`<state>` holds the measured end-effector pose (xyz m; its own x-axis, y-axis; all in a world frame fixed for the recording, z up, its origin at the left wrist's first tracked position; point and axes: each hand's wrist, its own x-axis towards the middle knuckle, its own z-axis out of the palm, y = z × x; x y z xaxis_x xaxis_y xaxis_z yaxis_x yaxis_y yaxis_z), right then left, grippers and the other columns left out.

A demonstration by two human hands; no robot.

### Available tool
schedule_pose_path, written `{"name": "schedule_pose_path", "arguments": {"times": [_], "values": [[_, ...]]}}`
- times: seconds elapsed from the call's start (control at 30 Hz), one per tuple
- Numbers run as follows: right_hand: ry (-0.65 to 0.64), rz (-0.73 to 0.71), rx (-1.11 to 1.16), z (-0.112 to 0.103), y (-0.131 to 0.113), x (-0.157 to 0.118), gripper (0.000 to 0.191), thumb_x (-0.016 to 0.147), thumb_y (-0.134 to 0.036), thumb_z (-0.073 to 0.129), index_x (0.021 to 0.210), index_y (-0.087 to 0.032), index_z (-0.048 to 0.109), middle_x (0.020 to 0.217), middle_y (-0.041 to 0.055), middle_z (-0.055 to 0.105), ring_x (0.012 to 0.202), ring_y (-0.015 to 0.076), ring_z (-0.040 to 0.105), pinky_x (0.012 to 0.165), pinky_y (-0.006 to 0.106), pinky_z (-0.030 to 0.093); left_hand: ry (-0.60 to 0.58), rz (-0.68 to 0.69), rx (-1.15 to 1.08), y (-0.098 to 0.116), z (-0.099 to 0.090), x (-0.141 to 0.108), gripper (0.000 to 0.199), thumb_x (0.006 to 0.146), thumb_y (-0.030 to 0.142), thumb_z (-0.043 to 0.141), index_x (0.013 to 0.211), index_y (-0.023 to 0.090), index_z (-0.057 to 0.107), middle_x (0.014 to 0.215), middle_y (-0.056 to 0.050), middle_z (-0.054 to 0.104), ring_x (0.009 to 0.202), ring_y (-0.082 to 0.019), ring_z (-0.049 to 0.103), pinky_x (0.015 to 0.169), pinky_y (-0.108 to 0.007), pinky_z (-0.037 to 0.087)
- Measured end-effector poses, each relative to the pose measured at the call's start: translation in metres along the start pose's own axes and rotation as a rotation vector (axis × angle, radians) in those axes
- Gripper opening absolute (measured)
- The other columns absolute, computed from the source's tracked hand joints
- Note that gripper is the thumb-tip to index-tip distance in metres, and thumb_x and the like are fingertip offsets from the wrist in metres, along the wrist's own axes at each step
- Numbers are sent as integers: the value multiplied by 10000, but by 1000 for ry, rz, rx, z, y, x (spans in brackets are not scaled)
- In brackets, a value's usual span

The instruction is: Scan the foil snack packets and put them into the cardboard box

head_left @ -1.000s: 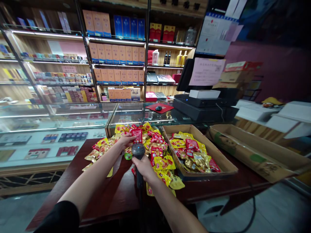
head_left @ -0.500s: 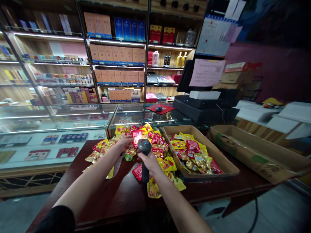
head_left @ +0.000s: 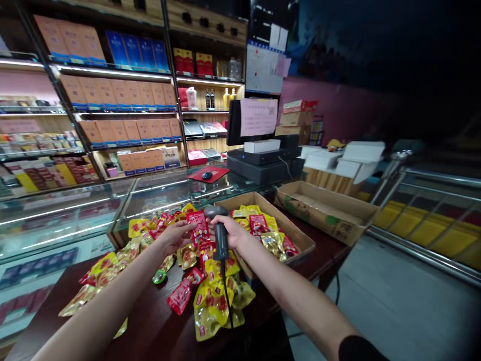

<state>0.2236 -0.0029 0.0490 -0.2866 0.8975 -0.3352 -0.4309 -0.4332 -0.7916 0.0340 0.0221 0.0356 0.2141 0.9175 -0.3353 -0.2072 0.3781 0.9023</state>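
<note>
Over the counter [head_left: 154, 321], the left hand [head_left: 176, 237] is pinching a red packet [head_left: 198, 224] by the loose packets [head_left: 211, 301] while the right hand [head_left: 232, 231] is gripping a handheld scanner [head_left: 221, 243] (looks like the scanning step to me), so the next move is probably calling for steady aim.

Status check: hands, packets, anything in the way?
Left hand holding red packet. Right hand gripping scanner. Loose packets piled across table. Black cable hanging before yellow packets.
</note>
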Motion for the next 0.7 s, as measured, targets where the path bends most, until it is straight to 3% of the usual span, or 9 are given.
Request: {"name": "schedule_pose_path", "arguments": {"times": [0.1, 0.3, 0.4, 0.53, 0.7], "values": [[-9, 47, 142, -27, -21, -6, 100, 681, -112, 522, 743, -141, 595, 494, -41, 490, 437, 89, 452, 478, 198, 396, -31, 3, 6, 1, 37, 22, 302, 603, 174, 811, 782, 147, 570, 730, -35, 680, 594, -138, 649, 540, -241, 556], [143, -71, 191, -88, -59, -23, 85, 676, -102, 523, 731, -132, 582, 528, -16, 543, 466, 91, 492, 508, 204, 431, -151, -10, 35, -2, 113, 64, 253, 662, 177, 774, 855, 120, 622, 826, -84, 698, 635, -137, 656, 589, -252, 565], [215, -134, 187, -111, -72, -35, 74, 673, -105, 528, 724, -141, 569, 493, -21, 522, 429, 97, 470, 475, 215, 428, -199, -16, 62, -4, 141, 76, 319, 660, 180, 777, 938, 116, 636, 848, -97, 696, 664, -147, 656, 627, -283, 571], [317, -189, 204, -125, -79, -48, 106, 676, -97, 527, 761, -147, 563, 520, -20, 541, 431, 102, 489, 482, 225, 444, -153, -4, 99, -7, 153, 83, 359, 620, 172, 802, 940, 111, 651, 887, -95, 688, 721, -159, 657, 662, -301, 571], [276, -166, 197, -114, -73, -45, 125, 683, -91, 520, 785, -144, 570, 558, -12, 547, 474, 101, 513, 525, 226, 467, -142, -4, 68, -8, 133, 81, 372, 588, 170, 822, 916, 111, 657, 840, -91, 687, 742, -178, 663, 696, -328, 570]]}}
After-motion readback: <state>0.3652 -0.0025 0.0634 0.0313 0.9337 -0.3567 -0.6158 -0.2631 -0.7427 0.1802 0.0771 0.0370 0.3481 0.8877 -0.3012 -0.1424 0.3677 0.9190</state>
